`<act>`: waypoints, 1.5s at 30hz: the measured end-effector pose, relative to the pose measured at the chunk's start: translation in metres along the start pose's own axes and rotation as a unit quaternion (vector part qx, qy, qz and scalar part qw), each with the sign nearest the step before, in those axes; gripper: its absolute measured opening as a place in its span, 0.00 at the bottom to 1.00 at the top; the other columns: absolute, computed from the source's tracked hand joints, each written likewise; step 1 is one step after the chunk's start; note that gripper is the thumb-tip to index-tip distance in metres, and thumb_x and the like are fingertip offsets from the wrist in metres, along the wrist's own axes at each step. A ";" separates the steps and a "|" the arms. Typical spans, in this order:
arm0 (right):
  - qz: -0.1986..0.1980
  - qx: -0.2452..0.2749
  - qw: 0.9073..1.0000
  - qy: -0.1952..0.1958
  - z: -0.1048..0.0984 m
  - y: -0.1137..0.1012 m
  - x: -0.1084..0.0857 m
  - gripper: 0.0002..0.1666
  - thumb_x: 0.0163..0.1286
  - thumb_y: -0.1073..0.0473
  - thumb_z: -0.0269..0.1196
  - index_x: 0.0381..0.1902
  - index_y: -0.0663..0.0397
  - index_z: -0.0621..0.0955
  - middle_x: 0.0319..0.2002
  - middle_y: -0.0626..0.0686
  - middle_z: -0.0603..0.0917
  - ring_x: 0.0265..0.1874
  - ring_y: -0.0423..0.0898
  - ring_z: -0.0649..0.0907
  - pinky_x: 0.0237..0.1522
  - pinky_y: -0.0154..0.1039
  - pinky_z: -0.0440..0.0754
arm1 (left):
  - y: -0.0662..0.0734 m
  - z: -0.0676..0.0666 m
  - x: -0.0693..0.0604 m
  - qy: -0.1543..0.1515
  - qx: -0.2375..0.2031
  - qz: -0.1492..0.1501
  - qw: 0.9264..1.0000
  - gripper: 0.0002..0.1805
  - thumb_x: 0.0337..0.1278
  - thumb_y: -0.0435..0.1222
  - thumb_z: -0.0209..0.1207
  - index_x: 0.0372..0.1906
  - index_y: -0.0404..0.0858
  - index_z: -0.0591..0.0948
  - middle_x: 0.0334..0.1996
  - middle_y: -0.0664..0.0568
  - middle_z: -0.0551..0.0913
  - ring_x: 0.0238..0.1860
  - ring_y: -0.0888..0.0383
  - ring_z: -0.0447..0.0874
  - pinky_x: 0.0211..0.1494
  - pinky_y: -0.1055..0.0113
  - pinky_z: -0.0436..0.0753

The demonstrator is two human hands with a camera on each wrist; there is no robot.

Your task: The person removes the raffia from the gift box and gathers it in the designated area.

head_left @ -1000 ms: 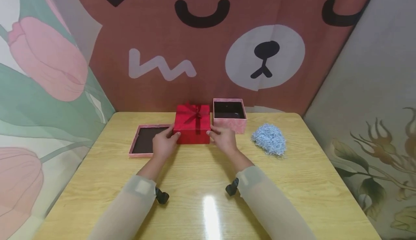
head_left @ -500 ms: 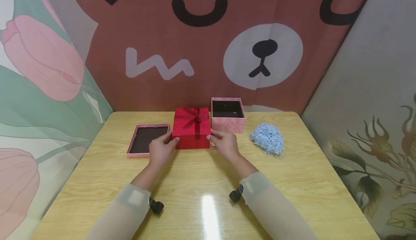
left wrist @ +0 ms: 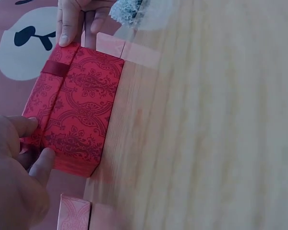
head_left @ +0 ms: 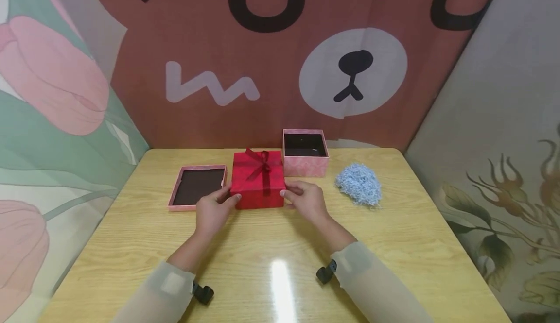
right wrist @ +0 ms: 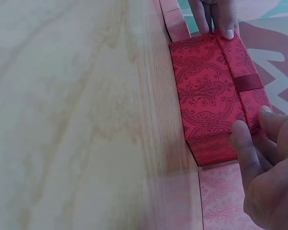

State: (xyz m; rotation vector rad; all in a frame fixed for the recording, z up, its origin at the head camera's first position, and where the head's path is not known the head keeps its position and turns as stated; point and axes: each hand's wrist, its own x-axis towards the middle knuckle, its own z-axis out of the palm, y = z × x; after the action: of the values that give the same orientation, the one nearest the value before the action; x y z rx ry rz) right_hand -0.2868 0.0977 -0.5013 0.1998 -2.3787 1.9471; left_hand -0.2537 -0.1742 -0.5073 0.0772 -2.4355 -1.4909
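Wood-grained counter (head_left: 258, 240), bear-print backdrop (head_left: 271, 60) behind, red box (head_left: 258, 179) between your left hand (head_left: 213, 212) and right hand (head_left: 308, 200), both gripping its sides, pink lid (head_left: 199, 187) left of it, pink box (head_left: 306, 166) at its back right, blue shreds (head_left: 358, 184) farther right

An indoor nook, home or studio unclear: a bear-print backdrop (head_left: 271, 85) and flowered side panels (head_left: 57, 138) enclose a wooden table (head_left: 245, 269).
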 end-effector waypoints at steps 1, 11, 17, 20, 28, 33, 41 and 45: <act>-0.001 0.000 1.000 -0.001 0.000 0.000 -0.001 0.19 0.65 0.64 0.75 0.54 0.60 0.88 0.47 0.58 0.91 0.41 0.50 0.91 0.33 0.57 0.90 | 0.000 0.000 -0.002 -0.002 -0.004 0.000 1.000 0.26 0.60 0.43 0.74 0.63 0.44 0.85 0.54 0.51 0.88 0.62 0.51 0.83 0.60 0.56 0.84; 0.012 -0.014 1.000 -0.008 -0.006 -0.003 -0.017 0.21 0.66 0.62 0.75 0.56 0.57 0.88 0.49 0.56 0.90 0.42 0.49 0.91 0.36 0.56 0.90 | 0.003 -0.002 -0.018 0.004 -0.017 -0.003 1.000 0.26 0.58 0.42 0.75 0.61 0.43 0.86 0.55 0.53 0.88 0.58 0.53 0.86 0.56 0.60 0.86; 0.002 0.002 1.000 -0.003 -0.010 -0.003 -0.025 0.20 0.65 0.65 0.75 0.55 0.58 0.88 0.48 0.57 0.90 0.40 0.50 0.92 0.36 0.57 0.90 | 0.004 -0.001 -0.025 0.000 -0.040 0.007 0.999 0.26 0.57 0.41 0.76 0.61 0.42 0.86 0.55 0.53 0.88 0.57 0.54 0.87 0.53 0.67 0.85; 0.000 0.009 1.000 -0.002 -0.010 -0.002 -0.028 0.19 0.64 0.65 0.75 0.54 0.59 0.88 0.48 0.58 0.90 0.40 0.50 0.92 0.36 0.57 0.90 | 0.004 -0.001 -0.027 -0.002 -0.044 0.011 0.999 0.27 0.57 0.41 0.76 0.61 0.42 0.85 0.55 0.53 0.88 0.57 0.53 0.87 0.51 0.68 0.86; 0.000 0.027 1.000 -0.003 -0.015 -0.003 -0.037 0.19 0.63 0.67 0.75 0.53 0.60 0.88 0.49 0.61 0.90 0.41 0.53 0.91 0.37 0.58 0.89 | 0.003 0.000 -0.029 -0.014 -0.080 0.017 0.997 0.26 0.54 0.39 0.78 0.59 0.42 0.87 0.52 0.51 0.89 0.54 0.54 0.89 0.47 0.73 0.86; -0.016 -0.006 1.000 0.004 -0.025 -0.001 -0.040 0.18 0.63 0.65 0.76 0.51 0.57 0.89 0.48 0.59 0.90 0.43 0.53 0.91 0.39 0.49 0.90 | 0.005 0.005 -0.029 -0.028 -0.097 0.032 0.994 0.25 0.53 0.39 0.78 0.58 0.42 0.88 0.52 0.51 0.89 0.53 0.54 0.89 0.47 0.70 0.87; -0.019 -0.051 0.998 0.008 -0.040 0.001 -0.040 0.19 0.64 0.58 0.77 0.52 0.53 0.89 0.48 0.56 0.91 0.45 0.52 0.91 0.42 0.37 0.89 | 0.011 0.014 -0.027 -0.042 -0.103 0.025 0.993 0.24 0.53 0.40 0.78 0.57 0.45 0.88 0.51 0.52 0.90 0.51 0.55 0.90 0.48 0.69 0.87; -0.020 -0.062 0.998 0.013 -0.044 0.002 -0.040 0.20 0.63 0.57 0.77 0.54 0.53 0.89 0.48 0.56 0.91 0.46 0.51 0.91 0.43 0.37 0.89 | 0.013 0.020 -0.026 -0.041 -0.107 0.026 0.993 0.25 0.52 0.40 0.78 0.57 0.44 0.88 0.51 0.51 0.90 0.50 0.54 0.90 0.47 0.70 0.87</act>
State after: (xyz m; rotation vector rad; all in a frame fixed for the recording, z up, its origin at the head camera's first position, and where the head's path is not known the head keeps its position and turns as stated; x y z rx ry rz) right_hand -0.2487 0.1442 -0.4999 0.2137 -2.4490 1.7657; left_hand -0.2332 -0.1462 -0.5101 -0.0940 -2.3032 -1.7533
